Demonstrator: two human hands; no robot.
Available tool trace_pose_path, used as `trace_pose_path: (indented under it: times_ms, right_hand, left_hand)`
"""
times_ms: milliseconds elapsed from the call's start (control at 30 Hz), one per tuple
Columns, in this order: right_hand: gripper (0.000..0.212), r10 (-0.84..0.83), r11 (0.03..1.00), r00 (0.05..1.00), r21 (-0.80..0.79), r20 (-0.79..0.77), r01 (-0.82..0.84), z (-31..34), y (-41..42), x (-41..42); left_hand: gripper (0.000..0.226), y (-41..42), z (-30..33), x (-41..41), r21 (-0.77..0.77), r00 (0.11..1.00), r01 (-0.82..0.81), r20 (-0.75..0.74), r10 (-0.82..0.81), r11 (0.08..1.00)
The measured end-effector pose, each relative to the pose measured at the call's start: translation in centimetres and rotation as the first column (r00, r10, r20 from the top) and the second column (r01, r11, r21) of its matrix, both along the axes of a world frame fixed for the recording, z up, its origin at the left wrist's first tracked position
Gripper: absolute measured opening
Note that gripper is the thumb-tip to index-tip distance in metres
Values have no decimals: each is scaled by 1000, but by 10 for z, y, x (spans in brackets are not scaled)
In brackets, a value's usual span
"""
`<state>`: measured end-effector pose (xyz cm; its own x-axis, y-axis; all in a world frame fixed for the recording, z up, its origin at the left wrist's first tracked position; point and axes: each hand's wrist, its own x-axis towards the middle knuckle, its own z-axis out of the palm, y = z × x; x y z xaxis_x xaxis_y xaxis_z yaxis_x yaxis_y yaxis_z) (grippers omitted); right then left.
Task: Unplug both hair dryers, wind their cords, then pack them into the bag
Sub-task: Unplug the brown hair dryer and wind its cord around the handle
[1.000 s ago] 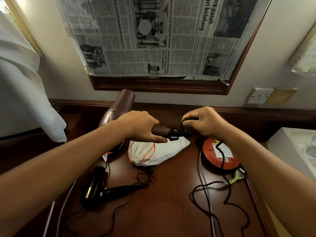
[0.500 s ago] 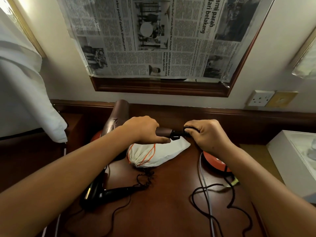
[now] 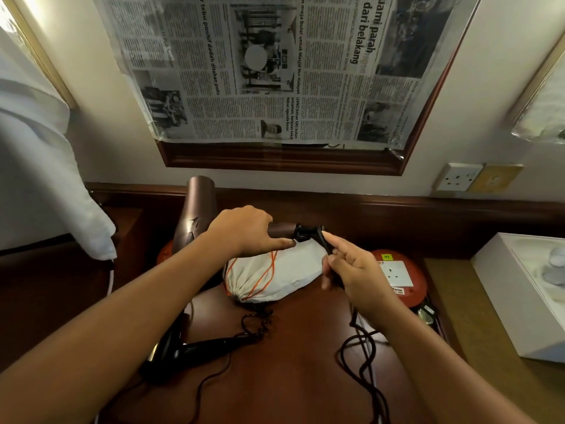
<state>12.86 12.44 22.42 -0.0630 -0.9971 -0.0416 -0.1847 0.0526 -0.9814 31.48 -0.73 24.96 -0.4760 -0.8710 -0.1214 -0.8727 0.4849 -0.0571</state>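
My left hand point(image 3: 244, 232) grips the handle of the brown hair dryer point(image 3: 195, 215), held above the desk with its barrel pointing toward the wall. My right hand point(image 3: 351, 267) holds that dryer's black cord point(image 3: 360, 356) just past the handle's end, index finger stretched along it; the rest of the cord trails in loops over the desk. A black hair dryer point(image 3: 186, 350) lies on the desk at lower left with its coiled cord beside it. The white drawstring bag point(image 3: 275, 275) with orange cord lies under my hands.
A red extension reel point(image 3: 406, 280) with a white socket sits right of the bag. A wall socket point(image 3: 458, 176) is on the wall at right. A white box point(image 3: 519, 289) stands at far right. White cloth point(image 3: 39, 179) hangs at left. A newspaper-covered frame point(image 3: 275, 160) hangs above.
My right hand has moved down and to the right, drawing the cord away from the handle's end. The red reel's socket face is now uncovered. My left hand keeps its grip.
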Motion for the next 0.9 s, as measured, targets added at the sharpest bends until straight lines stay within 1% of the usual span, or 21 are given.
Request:
trace_pose_path:
  times_ms: [67,133,233,300,433,467,600,700,767,833,900]
  right_hand:
    - [39,11,1000,1000,-3,20,-11,2,2,1]
    - [27,1,1000,998,0,70,-1,1,3,5]
    - [17,-35,997,986,67,160,24,-2,4,12]
    - [18,-27,994,976,112,218,3,-1,3,14]
    - [31,7,985,988,170,152,-33,-5,-2,13]
    - [34,6,982,987,184,158,-36,-8,-3,13]
    - [34,-1,975,963,213,270,-59,-14,-5,14]
    - [27,21,976,919,192,394,-105,-19,-7,11]
    - [22,13,978,898,180,441,-102,-23,-10,7]
    - [20,3,984,911,159,413,-75,-27,-15,1]
    - [19,3,990,938,133,347,-52,-29,-21,-5]
  left_hand:
    - [68,1,3,3,8,1000,-8,-17,9,1000]
    - [65,2,6,6,13,999,-14,-39,14,1000]
    - [63,4,8,7,5,998,-13,-64,13,1000]
    - [63,4,7,10,-5,997,-11,-74,11,1000]
    - [63,7,9,14,17,986,-33,-166,35,999]
    - [63,8,10,14,17,983,-35,-179,37,999]
    - [62,10,15,13,17,979,-10,-201,14,1000]
    - [61,13,19,14,19,978,15,-208,-10,1000]
    - [62,14,21,15,7,977,29,-209,-27,1000]
    - [64,15,22,16,2,977,51,-209,-49,999]
    - [61,17,23,15,8,977,75,-198,-72,997]
